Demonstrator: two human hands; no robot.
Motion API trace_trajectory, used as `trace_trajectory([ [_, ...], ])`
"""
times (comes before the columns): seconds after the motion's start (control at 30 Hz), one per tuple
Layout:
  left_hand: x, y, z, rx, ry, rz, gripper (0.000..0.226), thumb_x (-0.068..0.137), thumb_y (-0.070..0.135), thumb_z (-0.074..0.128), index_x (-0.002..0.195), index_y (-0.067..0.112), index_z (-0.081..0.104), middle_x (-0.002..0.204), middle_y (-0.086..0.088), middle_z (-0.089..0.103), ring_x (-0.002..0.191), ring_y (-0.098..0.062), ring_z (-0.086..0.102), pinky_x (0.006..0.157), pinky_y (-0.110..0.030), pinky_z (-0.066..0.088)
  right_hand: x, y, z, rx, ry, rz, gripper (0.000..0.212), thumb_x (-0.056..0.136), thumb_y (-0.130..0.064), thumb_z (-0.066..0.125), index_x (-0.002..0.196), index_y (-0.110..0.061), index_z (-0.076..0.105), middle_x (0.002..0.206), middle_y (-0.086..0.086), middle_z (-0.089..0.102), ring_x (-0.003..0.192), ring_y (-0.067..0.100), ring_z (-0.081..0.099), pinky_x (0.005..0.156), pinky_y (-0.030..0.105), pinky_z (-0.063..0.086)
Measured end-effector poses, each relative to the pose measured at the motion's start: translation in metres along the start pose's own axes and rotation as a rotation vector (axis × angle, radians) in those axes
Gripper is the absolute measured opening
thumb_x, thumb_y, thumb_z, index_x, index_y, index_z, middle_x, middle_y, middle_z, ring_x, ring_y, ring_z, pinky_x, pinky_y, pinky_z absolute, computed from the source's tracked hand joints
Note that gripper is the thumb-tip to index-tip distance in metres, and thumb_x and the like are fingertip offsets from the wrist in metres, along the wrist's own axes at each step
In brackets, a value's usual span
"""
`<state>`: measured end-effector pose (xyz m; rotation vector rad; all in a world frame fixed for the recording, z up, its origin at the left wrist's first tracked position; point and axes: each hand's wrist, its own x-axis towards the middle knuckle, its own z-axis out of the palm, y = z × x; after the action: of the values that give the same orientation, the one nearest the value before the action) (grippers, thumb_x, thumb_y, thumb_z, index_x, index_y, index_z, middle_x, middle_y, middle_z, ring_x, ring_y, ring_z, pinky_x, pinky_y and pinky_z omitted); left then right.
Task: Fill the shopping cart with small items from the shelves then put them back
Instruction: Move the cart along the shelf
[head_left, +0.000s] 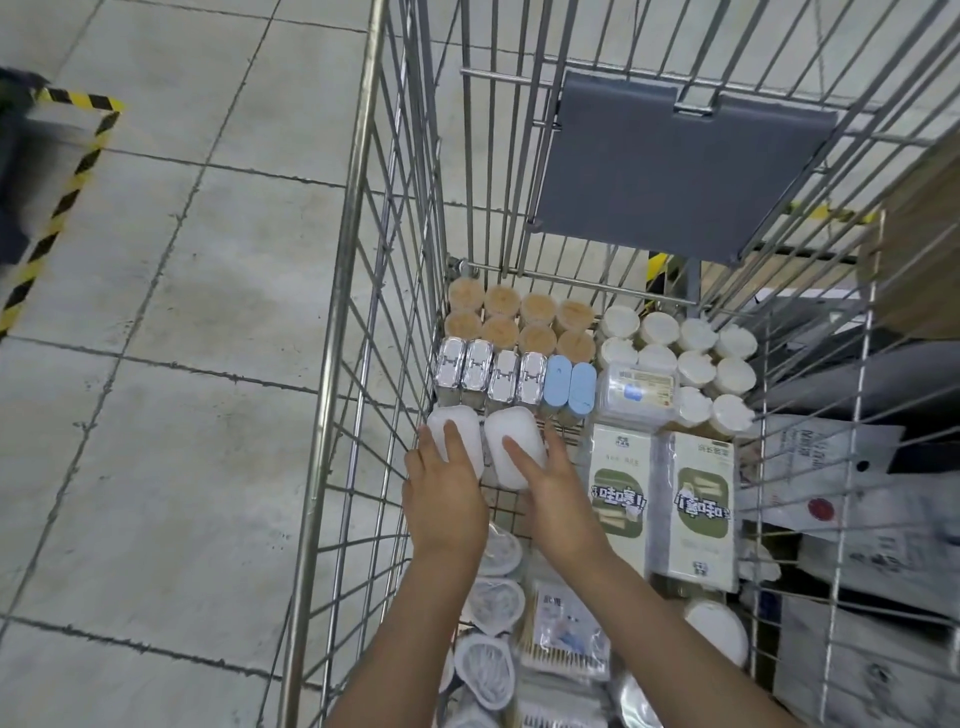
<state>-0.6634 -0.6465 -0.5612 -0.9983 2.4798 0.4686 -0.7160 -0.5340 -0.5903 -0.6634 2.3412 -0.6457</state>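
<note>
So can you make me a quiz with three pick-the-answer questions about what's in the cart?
1. Where are the brown-topped jars?
A. far left corner of the cart
B. on the floor
C. under the hands

2. How many blue-lidded containers are there?
A. five
B. two
C. none

3. What is the left hand doing?
A. waving in the air
B. resting on a white container
C. gripping the cart's rim

Answers:
1 A, they sit by the cart's far left wall.
2 B, two stand side by side.
3 B, its fingers lie over the white container; the right hand touches the one beside it.
</note>
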Motion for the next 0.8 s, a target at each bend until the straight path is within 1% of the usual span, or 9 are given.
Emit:
trace_trajectory([
  [0.1,0.003,0.001,0.002,-0.036,0.042,-0.033,0.067,0.095,0.024,0.045,0.149,0.008,0.009,0.153,-0.014,0.016,0.135,-0.028,0.025,0.104,-0.034,0.035,-0.006,-0.002,-0.002,0.060,0.035,0.107,0.058,0.091,-0.009,0.053,0.145,-0.024,0.037,0.158,0.011,0.011,0.142,0.027,0.024,0.110,0.032,0.033],
  [0.17,0.004,0.003,0.003,-0.070,0.051,-0.052,0.069,0.095,0.028,0.046,0.148,0.006,0.009,0.151,-0.012,0.019,0.133,-0.027,0.029,0.101,-0.034,0.038,-0.005,-0.004,0.000,0.067,0.052,0.110,0.057,0.089,-0.021,0.061,0.141,-0.020,0.038,0.153,0.009,0.021,0.134,0.026,0.034,0.100,0.032,0.040],
  [0.27,0.006,0.004,0.003,-0.130,0.043,-0.055,0.073,0.094,0.032,0.048,0.149,0.007,0.005,0.149,-0.012,0.018,0.129,-0.028,0.035,0.098,-0.036,0.042,0.002,-0.006,0.004,0.086,0.090,0.140,0.060,0.086,-0.029,0.068,0.135,-0.016,0.037,0.141,0.004,0.036,0.121,0.025,0.045,0.083,0.029,0.041],
  [0.37,0.008,0.005,0.004,-0.139,0.056,-0.056,0.072,0.095,0.031,0.046,0.149,0.007,0.005,0.150,-0.013,0.018,0.128,-0.030,0.037,0.096,-0.037,0.042,0.005,-0.006,0.003,0.175,0.133,0.208,0.066,0.080,-0.019,0.071,0.135,-0.015,0.036,0.134,0.007,0.045,0.113,0.026,0.050,0.076,0.030,0.041],
  [0.47,0.008,0.008,0.005,-0.105,0.079,-0.058,0.065,0.097,0.029,0.041,0.149,0.007,0.007,0.149,-0.015,0.020,0.126,-0.031,0.039,0.094,-0.038,0.043,-0.006,-0.003,-0.004,0.354,0.259,0.273,0.076,0.071,-0.016,0.076,0.137,-0.020,0.039,0.123,-0.001,0.052,0.107,0.021,0.052,0.075,0.030,0.044],
  [0.53,0.009,0.012,0.005,-0.068,0.075,-0.071,0.066,0.098,0.032,0.039,0.149,0.007,0.005,0.150,-0.019,0.020,0.128,-0.033,0.038,0.096,-0.038,0.042,-0.019,0.000,-0.011,0.460,0.332,0.304,0.080,0.068,-0.018,0.079,0.137,-0.023,0.040,0.120,-0.006,0.051,0.109,0.016,0.051,0.082,0.032,0.048],
  [0.63,0.013,0.021,0.005,0.007,0.038,-0.109,0.084,0.094,0.047,0.046,0.149,0.004,-0.001,0.151,-0.020,0.017,0.130,-0.033,0.037,0.097,-0.036,0.042,-0.042,0.004,-0.024,0.553,0.379,0.362,0.081,0.071,-0.016,0.079,0.141,-0.024,0.038,0.129,-0.006,0.047,0.118,0.014,0.048,0.093,0.030,0.047],
  [0.73,0.019,0.022,0.006,0.037,0.038,-0.130,0.095,0.087,0.042,0.061,0.148,0.003,-0.002,0.149,-0.017,0.018,0.127,-0.032,0.041,0.093,-0.036,0.045,-0.058,0.007,-0.031,0.706,0.392,0.412,0.077,0.075,-0.009,0.076,0.141,-0.025,0.040,0.135,0.000,0.046,0.118,0.022,0.053,0.084,0.025,0.053],
  [0.8,0.021,0.020,0.006,-0.001,0.051,-0.119,0.093,0.084,0.035,0.066,0.147,0.003,0.005,0.145,-0.016,0.023,0.124,-0.031,0.044,0.094,-0.036,0.045,-0.065,0.010,-0.034,0.758,0.420,0.413,0.073,0.074,-0.009,0.077,0.136,-0.029,0.044,0.131,-0.001,0.049,0.115,0.024,0.055,0.087,0.040,0.055],
])
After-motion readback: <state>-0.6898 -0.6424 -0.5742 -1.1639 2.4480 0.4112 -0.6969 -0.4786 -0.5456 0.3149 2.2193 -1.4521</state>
